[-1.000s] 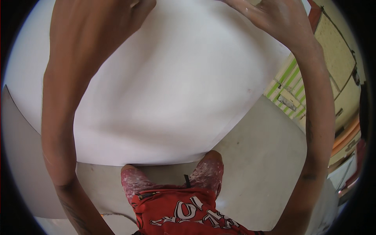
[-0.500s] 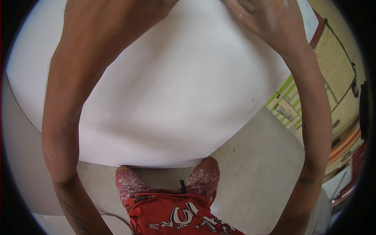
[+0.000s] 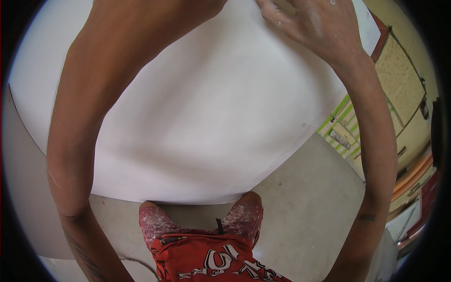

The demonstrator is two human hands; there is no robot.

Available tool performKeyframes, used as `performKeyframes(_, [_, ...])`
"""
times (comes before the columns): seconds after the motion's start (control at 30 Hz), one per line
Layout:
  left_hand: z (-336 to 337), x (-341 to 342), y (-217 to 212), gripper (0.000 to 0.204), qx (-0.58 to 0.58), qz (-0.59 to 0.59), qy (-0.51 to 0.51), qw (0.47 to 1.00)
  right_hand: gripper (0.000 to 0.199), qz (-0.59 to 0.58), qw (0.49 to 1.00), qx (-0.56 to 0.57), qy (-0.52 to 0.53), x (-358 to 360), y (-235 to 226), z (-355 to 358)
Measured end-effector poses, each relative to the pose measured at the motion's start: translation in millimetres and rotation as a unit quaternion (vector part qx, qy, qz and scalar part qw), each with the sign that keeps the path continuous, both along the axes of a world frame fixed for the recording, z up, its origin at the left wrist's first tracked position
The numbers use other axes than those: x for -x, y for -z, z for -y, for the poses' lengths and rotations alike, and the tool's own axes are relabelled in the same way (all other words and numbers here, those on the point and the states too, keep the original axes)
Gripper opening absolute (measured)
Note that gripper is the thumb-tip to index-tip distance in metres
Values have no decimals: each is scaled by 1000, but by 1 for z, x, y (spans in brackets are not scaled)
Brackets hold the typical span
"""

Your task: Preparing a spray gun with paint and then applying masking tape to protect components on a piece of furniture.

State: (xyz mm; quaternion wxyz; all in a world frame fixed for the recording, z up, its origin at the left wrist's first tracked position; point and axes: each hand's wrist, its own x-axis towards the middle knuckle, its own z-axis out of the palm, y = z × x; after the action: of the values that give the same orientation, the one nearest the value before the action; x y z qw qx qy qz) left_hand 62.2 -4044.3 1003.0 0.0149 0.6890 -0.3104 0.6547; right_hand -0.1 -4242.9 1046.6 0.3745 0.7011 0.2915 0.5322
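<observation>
Head view: our right hand (image 3: 314, 26) is spread flat against the big white panel (image 3: 211, 122) near its top, likely steadying it upright. Left forearm (image 3: 94, 117) crosses the panel; left hand out of frame. Concrete floor (image 3: 300, 207) below.

looks like a workshop or building site: bare concrete floor (image 3: 305, 221) across the lower frame, a big white panel (image 3: 211, 122) filling the centre. dusty white splatter on the person's knees (image 3: 242, 216), wooden boards and framed panels (image 3: 399, 80) stacked at the right edge.
</observation>
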Motion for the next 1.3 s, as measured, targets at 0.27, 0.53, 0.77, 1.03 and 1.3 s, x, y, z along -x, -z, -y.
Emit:
performKeyframes(0.27, [-3,-9,1,22,-5,33,-51,998,26,-217,928,-126,-275,1,-46,-5])
performKeyframes(0.53, [-14,-11,-9,24,29,124,-15,992,24,-108,967,231,-15,15,-108,-49])
performKeyframes(0.77, [-12,-27,-1,23,81,101,42,991,18,-53,915,394,-62,-8,-143,-50])
performKeyframes(1.03, [-3,-15,11,22,104,69,189,974,17,-37,867,492,77,15,-151,-67])
performKeyframes(1.3, [12,-9,42,23,117,-73,272,952,13,-44,875,477,77,14,-154,-61])
